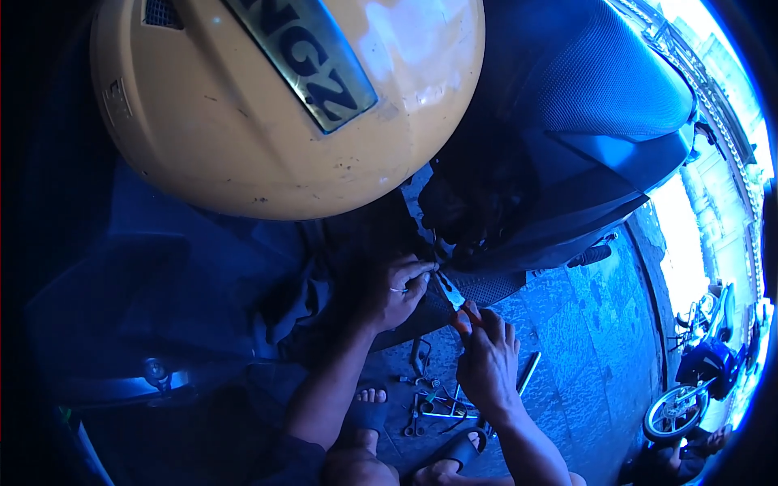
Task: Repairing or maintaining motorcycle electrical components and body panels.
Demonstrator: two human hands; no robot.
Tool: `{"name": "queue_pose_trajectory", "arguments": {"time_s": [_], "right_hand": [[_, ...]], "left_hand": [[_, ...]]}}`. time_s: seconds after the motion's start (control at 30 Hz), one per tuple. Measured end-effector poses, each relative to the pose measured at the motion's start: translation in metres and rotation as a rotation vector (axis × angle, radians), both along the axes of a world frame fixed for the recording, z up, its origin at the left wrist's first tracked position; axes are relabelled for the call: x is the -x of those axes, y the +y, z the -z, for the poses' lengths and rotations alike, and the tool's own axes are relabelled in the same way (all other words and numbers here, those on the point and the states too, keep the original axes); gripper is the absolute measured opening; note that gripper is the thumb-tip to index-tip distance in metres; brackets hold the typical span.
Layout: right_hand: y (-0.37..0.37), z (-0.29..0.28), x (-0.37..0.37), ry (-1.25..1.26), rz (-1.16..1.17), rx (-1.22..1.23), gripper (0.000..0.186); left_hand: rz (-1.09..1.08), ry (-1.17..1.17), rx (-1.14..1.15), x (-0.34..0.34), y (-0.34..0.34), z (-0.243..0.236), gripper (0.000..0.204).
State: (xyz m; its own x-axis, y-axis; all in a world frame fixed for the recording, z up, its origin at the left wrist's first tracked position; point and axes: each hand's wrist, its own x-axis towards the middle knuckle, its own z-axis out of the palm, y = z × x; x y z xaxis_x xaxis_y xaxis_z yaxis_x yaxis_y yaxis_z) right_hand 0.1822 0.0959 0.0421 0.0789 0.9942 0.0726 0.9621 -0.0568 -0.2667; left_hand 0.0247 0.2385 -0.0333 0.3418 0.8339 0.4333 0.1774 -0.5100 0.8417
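Note:
My right hand (491,364) is closed round the orange handles of a pair of pliers (452,294). Their metal jaws point up and left, meeting the fingertips of my left hand (395,293). Thumb and fingers of that hand are pinched together at the jaw tips; whatever small piece they hold is too small to make out. A ring shows on one finger. Just beyond both hands lies the dark, shadowed underside of a scooter (519,231), with thin parts hanging in the gap.
A large yellow helmet (267,154) fills the upper left, close above my hands. The scooter's textured seat (616,81) rises at upper right. Scissors (416,415) and several other tools lie on the floor by my sandalled feet. A motorcycle (689,389) stands at far right.

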Motion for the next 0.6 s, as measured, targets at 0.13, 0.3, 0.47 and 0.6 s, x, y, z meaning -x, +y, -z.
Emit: {"name": "queue_pose_trajectory", "arguments": {"time_s": [0.13, 0.3, 0.47, 0.6], "right_hand": [[0.003, -0.004, -0.002, -0.012, -0.024, 0.018, 0.036], [0.021, -0.002, -0.026, 0.458, 0.063, 0.289, 0.026], [0.014, 0.047, -0.054, 2.224, 0.168, 0.760, 0.028], [0.007, 0.049, -0.031, 2.219, 0.193, 0.669, 0.036]], "left_hand": [[0.001, 0.024, 0.006, 0.002, 0.000, 0.001, 0.022], [-0.018, -0.023, 0.022, 0.005, -0.001, 0.004, 0.021], [0.019, -0.034, 0.051, -0.002, 0.002, 0.003, 0.021], [0.022, -0.085, 0.052, -0.001, 0.003, 0.008, 0.020]]}}
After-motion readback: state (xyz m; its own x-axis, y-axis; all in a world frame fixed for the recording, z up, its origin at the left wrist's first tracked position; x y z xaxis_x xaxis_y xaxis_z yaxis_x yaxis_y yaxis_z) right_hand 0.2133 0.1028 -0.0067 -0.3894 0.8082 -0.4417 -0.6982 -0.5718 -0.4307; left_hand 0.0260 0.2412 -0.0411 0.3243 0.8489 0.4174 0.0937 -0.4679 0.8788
